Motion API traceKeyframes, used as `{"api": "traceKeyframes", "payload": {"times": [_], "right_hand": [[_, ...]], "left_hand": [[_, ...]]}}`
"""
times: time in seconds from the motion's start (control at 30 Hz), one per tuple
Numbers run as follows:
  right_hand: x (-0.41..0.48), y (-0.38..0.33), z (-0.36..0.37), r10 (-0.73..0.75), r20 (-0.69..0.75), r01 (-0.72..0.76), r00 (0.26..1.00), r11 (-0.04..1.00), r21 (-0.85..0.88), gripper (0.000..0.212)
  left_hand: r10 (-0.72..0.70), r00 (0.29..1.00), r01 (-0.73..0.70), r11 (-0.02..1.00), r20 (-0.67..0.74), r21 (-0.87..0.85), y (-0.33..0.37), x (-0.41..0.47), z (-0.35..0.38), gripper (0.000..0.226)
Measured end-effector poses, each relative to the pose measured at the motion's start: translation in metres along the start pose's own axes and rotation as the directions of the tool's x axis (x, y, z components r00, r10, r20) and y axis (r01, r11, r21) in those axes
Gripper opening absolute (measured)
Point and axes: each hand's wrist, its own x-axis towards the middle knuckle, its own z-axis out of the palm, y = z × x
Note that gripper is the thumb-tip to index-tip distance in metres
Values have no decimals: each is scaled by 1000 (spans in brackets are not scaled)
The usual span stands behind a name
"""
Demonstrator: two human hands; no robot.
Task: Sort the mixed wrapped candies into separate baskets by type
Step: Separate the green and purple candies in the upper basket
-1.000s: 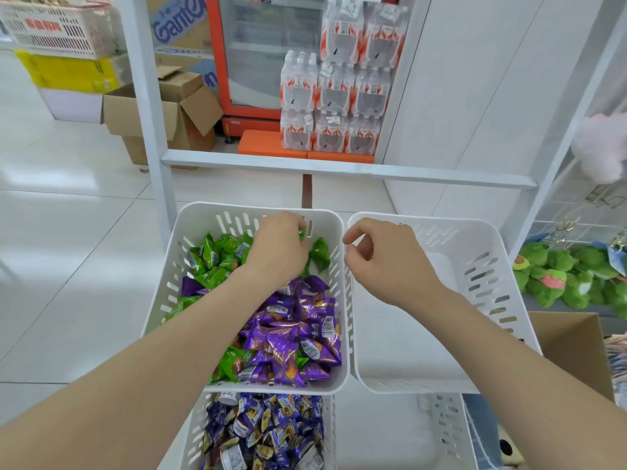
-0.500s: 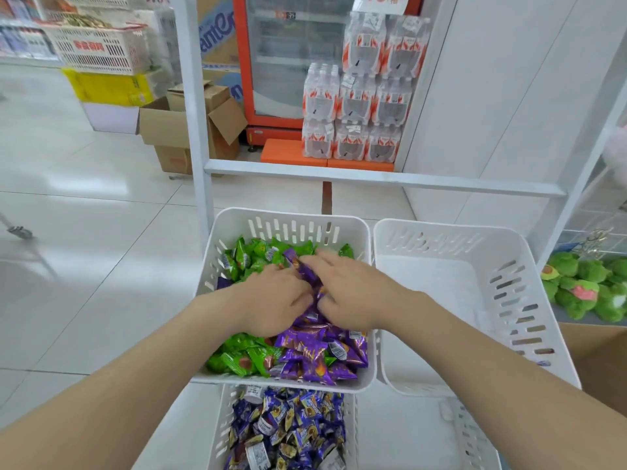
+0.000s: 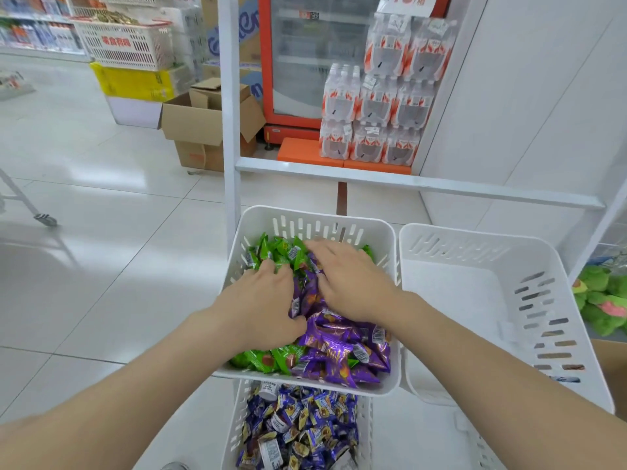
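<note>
A white slotted basket [image 3: 390, 252] holds mixed wrapped candies: green ones [image 3: 276, 252] at its far end and front left, purple ones [image 3: 339, 347] in the middle and front right. My left hand [image 3: 261, 300] lies palm down on the pile, fingers spread toward the green candies. My right hand [image 3: 349, 283] rests flat beside it, fingers reaching over the far green candies. What sits under either palm is hidden. To the right stands a second white basket [image 3: 543, 266] with nothing in it.
Below the mixed basket, a lower basket [image 3: 234, 418] holds blue and purple wrapped candies. A white shelf frame [image 3: 230, 130] rises behind the baskets. Cardboard boxes [image 3: 203, 127], stacked water-bottle packs [image 3: 380, 103] and green plush toys [image 3: 600, 300] stand around.
Both hands came from the basket rims down onto the candy pile. Since half a second ago they have spread apart and flattened, fingers reaching farther toward the green candies.
</note>
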Motion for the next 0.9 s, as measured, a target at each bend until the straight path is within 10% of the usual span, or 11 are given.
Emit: {"api": "traceKeyframes", "payload": {"times": [0.3, 0.5, 0.77, 0.9], "right_hand": [[-2, 16, -9, 8, 55, 9, 998, 954, -300, 31], [5, -1, -5, -7, 1, 6, 1000, 977, 215, 37], [3, 18, -16, 102, 9, -102, 995, 995, 4, 8], [0, 13, -18, 126, 113, -116, 986, 989, -91, 50]], "left_hand": [[54, 994, -61, 996, -97, -70, -15, 12, 11, 36], [44, 967, -82, 986, -251, -142, -14, 11, 13, 25], [-113, 942, 33, 968, -315, -248, -21, 17, 2, 32], [-57, 968, 2, 976, -246, -218, -31, 22, -5, 27]]}}
